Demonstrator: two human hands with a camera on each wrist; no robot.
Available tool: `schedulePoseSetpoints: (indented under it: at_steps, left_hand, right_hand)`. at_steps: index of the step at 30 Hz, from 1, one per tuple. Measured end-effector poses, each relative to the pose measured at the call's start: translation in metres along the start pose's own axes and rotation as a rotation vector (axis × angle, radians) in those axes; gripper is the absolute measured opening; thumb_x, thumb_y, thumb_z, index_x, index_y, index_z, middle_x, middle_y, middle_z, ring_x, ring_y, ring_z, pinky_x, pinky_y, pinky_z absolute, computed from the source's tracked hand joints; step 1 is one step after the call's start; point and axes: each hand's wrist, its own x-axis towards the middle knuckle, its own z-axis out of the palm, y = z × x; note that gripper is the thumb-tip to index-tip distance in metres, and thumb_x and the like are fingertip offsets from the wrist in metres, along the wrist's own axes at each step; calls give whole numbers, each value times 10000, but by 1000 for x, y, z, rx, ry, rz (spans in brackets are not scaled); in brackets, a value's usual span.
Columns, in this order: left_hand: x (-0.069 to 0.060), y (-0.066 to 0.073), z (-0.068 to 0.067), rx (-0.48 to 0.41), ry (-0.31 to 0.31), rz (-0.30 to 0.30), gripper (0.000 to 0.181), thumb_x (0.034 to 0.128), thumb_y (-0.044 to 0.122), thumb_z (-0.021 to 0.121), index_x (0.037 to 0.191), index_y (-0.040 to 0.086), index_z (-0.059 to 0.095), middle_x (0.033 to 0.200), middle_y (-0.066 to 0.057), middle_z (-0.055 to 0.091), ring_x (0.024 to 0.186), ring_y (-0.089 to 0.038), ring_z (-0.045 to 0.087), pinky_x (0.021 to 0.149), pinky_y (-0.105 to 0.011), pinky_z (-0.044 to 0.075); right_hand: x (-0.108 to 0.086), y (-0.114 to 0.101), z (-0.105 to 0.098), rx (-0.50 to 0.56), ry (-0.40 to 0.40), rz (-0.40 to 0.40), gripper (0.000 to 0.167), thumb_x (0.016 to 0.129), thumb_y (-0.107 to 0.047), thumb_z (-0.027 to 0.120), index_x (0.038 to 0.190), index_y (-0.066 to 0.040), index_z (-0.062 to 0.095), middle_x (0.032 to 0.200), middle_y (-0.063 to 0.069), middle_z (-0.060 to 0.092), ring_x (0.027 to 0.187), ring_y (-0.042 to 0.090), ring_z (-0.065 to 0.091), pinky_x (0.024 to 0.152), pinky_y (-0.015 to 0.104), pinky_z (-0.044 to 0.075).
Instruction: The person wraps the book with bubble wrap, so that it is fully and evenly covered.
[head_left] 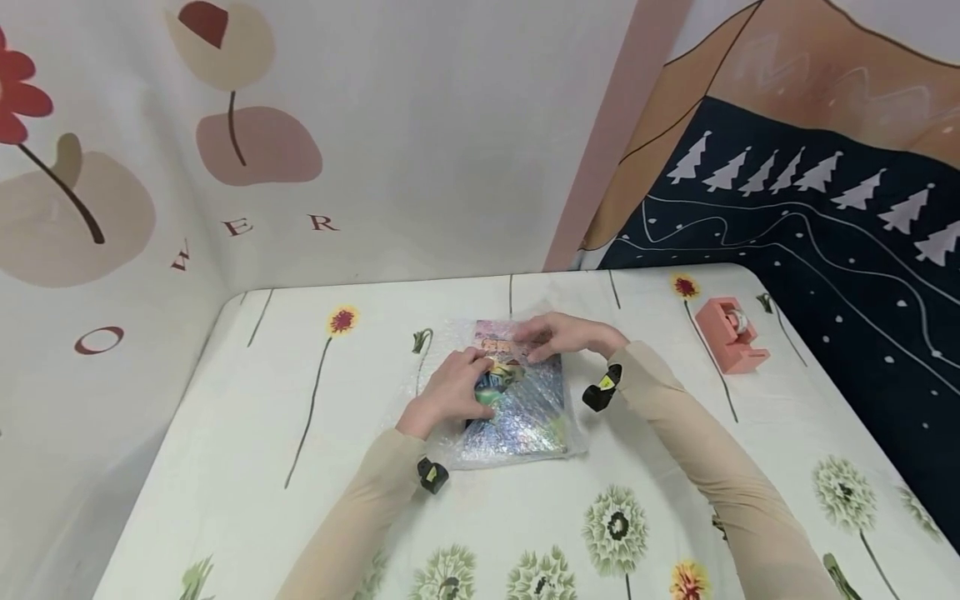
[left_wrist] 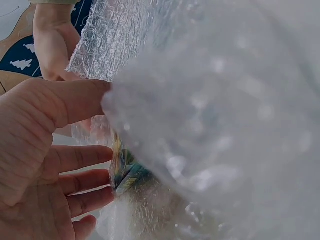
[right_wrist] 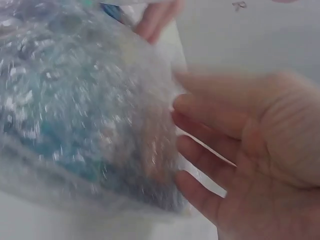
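A colourful flat item like a book (head_left: 525,404) lies under clear bubble wrap (head_left: 452,333) in the head view. My left hand (head_left: 450,390) rests at its left side; in the left wrist view this hand (left_wrist: 40,160) has its thumb against the bubble wrap (left_wrist: 120,45) and its fingers extended along the item's edge (left_wrist: 131,172). At the upper right, my right hand (head_left: 562,335) touches the wrap. The right wrist view shows that hand (right_wrist: 260,135) blurred, fingers loosely extended beside the wrapped item (right_wrist: 85,115).
A pink tape dispenser (head_left: 733,342) with a roll in it stands at the table's right. The table has a white cloth (head_left: 247,417) printed with flowers. Printed hangings (head_left: 420,150) stand behind and beside the table.
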Motion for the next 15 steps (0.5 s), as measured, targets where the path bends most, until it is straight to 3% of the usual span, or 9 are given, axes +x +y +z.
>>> schedulePoseSetpoints:
  at_steps: [2, 5, 10, 15]
  left_hand:
    - [0, 0, 0, 5, -4, -4, 769, 666, 338, 806, 1297, 2, 522, 1315, -144, 474, 1137, -319, 470, 986, -389, 384]
    - [0, 0, 0, 5, -8, -7, 774, 667, 339, 805, 1302, 2, 519, 1318, -145, 473, 1139, -318, 469, 988, -393, 383]
    - [0, 0, 0, 0, -11, -10, 774, 668, 335, 801, 1304, -3, 516, 1324, -150, 467, 1146, -322, 464, 991, -400, 380]
    - [1, 0, 0, 0, -20, -13, 770, 678, 337, 792, 1311, -1, 513, 1335, -152, 462, 1160, -320, 460, 999, -397, 375]
  right_hand:
    - [-5, 0, -2, 4, -71, -5, 601, 868, -169, 675, 1362, 66, 426, 1437, 234, 353, 1306, 372, 350, 1028, 457, 364]
    - [-10, 1, 1, -55, -111, -42, 787, 816, -317, 731, 1398, 66, 363, 1479, 245, 268, 1346, 378, 277, 1054, 457, 330]
    - [-13, -2, 15, -280, 1, -157, 849, 724, -288, 811, 1341, 129, 403, 1400, 288, 380, 1291, 422, 343, 1045, 491, 324]
    - [-15, -3, 30, -451, 129, -141, 805, 710, -236, 822, 1328, 110, 439, 1384, 252, 423, 1259, 409, 375, 1039, 514, 302]
